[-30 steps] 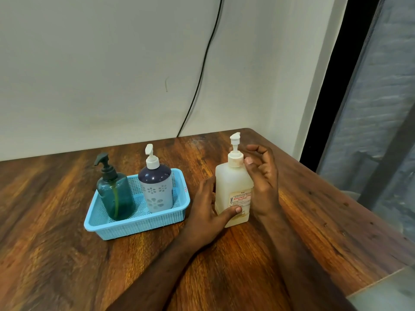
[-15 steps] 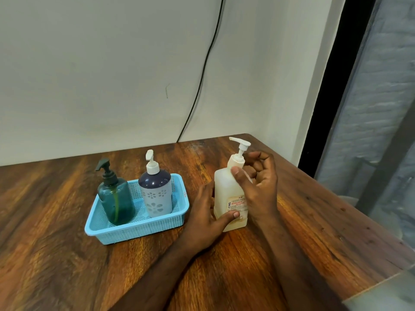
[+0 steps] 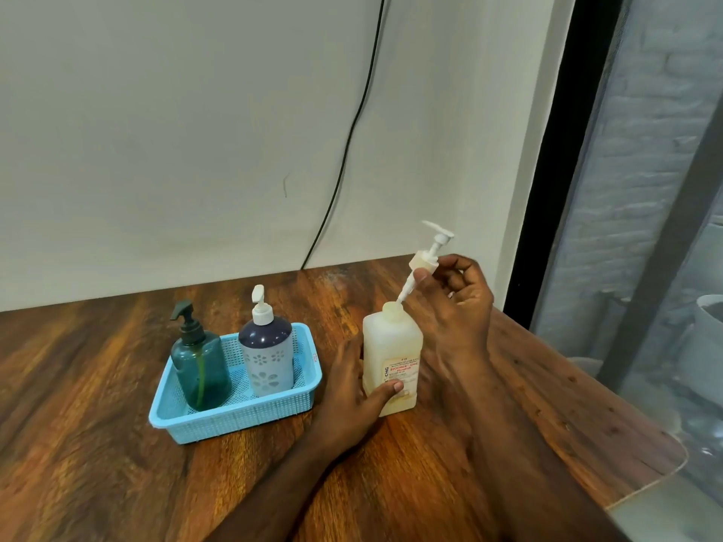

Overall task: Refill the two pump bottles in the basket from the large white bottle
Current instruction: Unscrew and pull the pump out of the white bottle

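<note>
Large white bottle (image 3: 392, 356) is gripped by the left hand (image 3: 354, 400) while its pump (image 3: 424, 260), pinched by the right hand (image 3: 455, 303), could drip onto the counter (image 3: 117, 444).

A black cable (image 3: 354, 123) hangs down the wall (image 3: 156, 131) (possibly a window (image 3: 665, 189) at right).

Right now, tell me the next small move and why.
Probably lift the pump straight up and clear. The right hand pinches its collar, but its tube tip is in the white bottle's open neck; the left hand steadies the bottle.
</note>
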### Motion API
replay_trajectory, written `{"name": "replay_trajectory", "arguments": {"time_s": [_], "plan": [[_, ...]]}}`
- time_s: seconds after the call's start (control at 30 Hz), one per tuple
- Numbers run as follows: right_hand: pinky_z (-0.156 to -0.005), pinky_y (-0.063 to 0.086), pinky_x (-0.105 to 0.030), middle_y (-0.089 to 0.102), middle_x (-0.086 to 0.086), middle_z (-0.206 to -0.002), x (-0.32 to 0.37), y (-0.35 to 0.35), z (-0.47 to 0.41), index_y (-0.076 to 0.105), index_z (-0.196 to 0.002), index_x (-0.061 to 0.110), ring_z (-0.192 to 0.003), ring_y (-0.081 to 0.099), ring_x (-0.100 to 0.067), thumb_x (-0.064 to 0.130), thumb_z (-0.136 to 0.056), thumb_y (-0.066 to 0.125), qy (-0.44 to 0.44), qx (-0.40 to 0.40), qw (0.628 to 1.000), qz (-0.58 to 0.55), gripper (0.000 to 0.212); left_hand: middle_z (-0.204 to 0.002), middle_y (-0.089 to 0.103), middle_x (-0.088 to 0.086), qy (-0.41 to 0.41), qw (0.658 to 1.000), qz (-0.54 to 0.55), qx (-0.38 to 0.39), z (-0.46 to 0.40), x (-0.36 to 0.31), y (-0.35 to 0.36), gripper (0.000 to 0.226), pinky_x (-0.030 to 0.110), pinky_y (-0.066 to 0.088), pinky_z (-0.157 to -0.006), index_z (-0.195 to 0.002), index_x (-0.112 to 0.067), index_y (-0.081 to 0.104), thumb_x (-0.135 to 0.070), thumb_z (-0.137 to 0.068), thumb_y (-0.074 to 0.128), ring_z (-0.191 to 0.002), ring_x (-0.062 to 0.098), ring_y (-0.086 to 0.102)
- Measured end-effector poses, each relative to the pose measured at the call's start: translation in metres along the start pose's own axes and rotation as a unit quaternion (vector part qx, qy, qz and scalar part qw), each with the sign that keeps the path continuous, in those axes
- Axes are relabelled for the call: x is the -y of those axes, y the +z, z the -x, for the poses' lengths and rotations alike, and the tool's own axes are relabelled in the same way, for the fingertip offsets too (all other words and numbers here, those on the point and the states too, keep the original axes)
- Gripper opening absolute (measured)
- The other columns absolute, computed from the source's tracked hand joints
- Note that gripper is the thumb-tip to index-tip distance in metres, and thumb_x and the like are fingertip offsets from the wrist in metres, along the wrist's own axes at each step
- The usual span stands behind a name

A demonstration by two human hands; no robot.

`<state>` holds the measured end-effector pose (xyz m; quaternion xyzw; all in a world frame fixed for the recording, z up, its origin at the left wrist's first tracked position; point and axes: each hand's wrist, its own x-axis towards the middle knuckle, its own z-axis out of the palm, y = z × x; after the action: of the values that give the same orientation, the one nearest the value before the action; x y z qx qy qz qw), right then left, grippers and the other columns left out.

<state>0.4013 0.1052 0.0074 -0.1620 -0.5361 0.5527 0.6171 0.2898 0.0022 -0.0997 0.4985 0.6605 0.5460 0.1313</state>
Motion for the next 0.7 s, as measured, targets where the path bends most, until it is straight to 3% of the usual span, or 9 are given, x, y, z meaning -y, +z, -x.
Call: {"name": "replay_trajectory", "arguments": {"time_s": [0.3,0.47,0.53,0.6,0.7], "plan": [[-0.067,0.053,-0.028,0.076,-0.008,-0.1,0.037,-0.008,-0.041,0.061,-0.098,0.02,-0.09,0.072,-0.022,0.013,-0.084,0.078,-0.008,-0.089,0.99,-0.105,0.023,-0.141,0.046,-0.018,-0.016,0.999,0.016,-0.027,-0.004,0.006,0.007,0.078,0.03,0.059,-0.092,-0.146,-0.039,0.034,-0.035,-0.083,0.08,-0.127,0.01,0.054],[-0.07,0.053,-0.035,0.075,-0.009,-0.104,0.051,-0.028,-0.068,0.06,-0.101,0.021,-0.088,0.07,-0.02,0.02,-0.085,0.078,0.011,-0.123,0.986,-0.114,0.024,-0.139,0.047,-0.021,-0.017,0.999,0.013,-0.042,-0.004,0.009,0.01,0.075,0.026,0.059,-0.089,-0.142,-0.04,0.036,-0.035,-0.082,0.08,-0.124,0.008,0.054],[-0.069,0.054,-0.037,0.076,-0.006,-0.097,0.051,-0.039,-0.072,0.061,-0.1,0.02,-0.083,0.069,-0.019,0.019,-0.085,0.078,0.032,-0.093,0.994,-0.051,0.023,-0.139,0.046,-0.02,-0.016,0.999,0.008,-0.043,-0.003,0.009,0.009,0.075,0.03,0.059,-0.091,-0.144,-0.037,0.036,-0.035,-0.082,0.08,-0.125,0.008,0.054],[-0.069,0.057,-0.036,0.075,-0.003,-0.092,0.044,-0.049,-0.067,0.063,-0.098,0.019,-0.079,0.07,-0.018,0.016,-0.085,0.077,0.075,-0.03,0.993,0.085,0.02,-0.139,0.047,-0.019,-0.015,0.999,0.011,-0.04,-0.003,0.009,0.009,0.076,0.034,0.059,-0.092,-0.144,-0.035,0.037,-0.034,-0.083,0.08,-0.125,0.009,0.054],[-0.071,0.056,-0.034,0.072,-0.003,-0.091,0.02,-0.065,-0.053,0.065,-0.095,0.02,-0.084,0.07,-0.02,0.014,-0.079,0.082,0.123,0.107,0.944,0.286,0.023,-0.139,0.047,-0.017,-0.014,0.999,0.019,-0.036,-0.002,0.009,0.008,0.076,0.034,0.06,-0.091,-0.145,-0.034,0.037,-0.032,-0.083,0.08,-0.126,0.008,0.054]]}}
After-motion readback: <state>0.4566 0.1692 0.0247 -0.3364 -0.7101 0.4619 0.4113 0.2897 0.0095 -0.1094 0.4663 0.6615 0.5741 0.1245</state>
